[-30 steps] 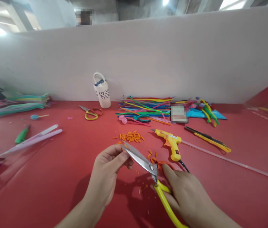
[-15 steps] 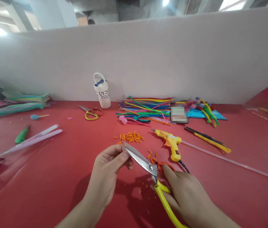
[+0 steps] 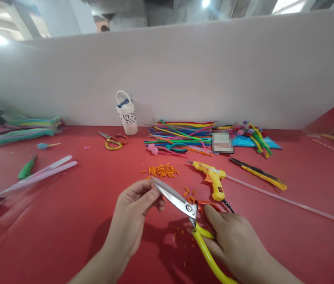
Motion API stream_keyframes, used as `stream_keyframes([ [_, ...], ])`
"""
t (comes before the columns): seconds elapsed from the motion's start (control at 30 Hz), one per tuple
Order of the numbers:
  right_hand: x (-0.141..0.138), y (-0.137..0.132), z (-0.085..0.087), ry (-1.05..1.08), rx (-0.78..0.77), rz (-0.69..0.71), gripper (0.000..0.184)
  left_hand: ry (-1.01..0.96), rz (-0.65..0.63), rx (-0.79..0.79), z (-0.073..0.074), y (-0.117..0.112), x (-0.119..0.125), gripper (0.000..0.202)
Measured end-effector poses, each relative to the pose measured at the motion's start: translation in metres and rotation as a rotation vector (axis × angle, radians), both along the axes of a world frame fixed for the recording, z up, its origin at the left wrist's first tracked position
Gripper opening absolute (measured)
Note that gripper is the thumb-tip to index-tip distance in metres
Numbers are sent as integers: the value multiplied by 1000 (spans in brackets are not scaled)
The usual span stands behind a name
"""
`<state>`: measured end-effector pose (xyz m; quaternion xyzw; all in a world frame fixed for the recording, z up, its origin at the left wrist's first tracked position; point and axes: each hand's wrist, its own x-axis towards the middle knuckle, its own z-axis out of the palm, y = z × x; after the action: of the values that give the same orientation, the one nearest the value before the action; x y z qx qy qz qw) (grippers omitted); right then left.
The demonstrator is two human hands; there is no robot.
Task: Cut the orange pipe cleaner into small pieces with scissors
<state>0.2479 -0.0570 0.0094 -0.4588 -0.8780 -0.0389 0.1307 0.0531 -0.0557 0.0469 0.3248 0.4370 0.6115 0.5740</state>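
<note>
My right hand (image 3: 233,238) grips a pair of scissors (image 3: 171,196) with one yellow and one red-orange handle. The silver blades point up and to the left, close together. Thumb and fingers of my left hand (image 3: 137,207) are pinched at the blade tips; whatever lies between them is hidden or too small to name. Just beyond the tips is a heap of short orange pieces (image 3: 163,170), which look like cut chenille stem. A few more orange bits (image 3: 190,197) lie behind the scissors' pivot, and tiny scraps are scattered beneath the blades.
A yellow glue gun (image 3: 212,177) with a long clear glue stick lies right of the heap, near a yellow-black utility knife (image 3: 257,173). Colourful chenille stems (image 3: 181,134), a white tumbler (image 3: 128,118) and second scissors (image 3: 112,141) line the back. Purple-white sticks (image 3: 47,171) lie left.
Both hands stay almost in place. The scissor blades have turned very slightly, and the whole view has shifted a little to the left.
</note>
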Motion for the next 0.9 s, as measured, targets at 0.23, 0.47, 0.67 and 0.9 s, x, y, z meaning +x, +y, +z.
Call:
stream_keyframes([
  [0.23, -2, 4, 2, 138, -90, -74, 10, -17, -33, -16, -1, 0, 0, 3],
  [0.47, -13, 0, 19, 901, -839, -188, 17, -50, -382, -175, -10, -6, 15, 6],
  [0.67, -10, -2, 17, 1138, -1095, -99, 28, 26, -578, -260, -20, -12, 26, 4],
  [0.9, -14, -4, 26, 1053, -1168, -110, 26, 58, -636, -223, -22, -12, 26, 6],
])
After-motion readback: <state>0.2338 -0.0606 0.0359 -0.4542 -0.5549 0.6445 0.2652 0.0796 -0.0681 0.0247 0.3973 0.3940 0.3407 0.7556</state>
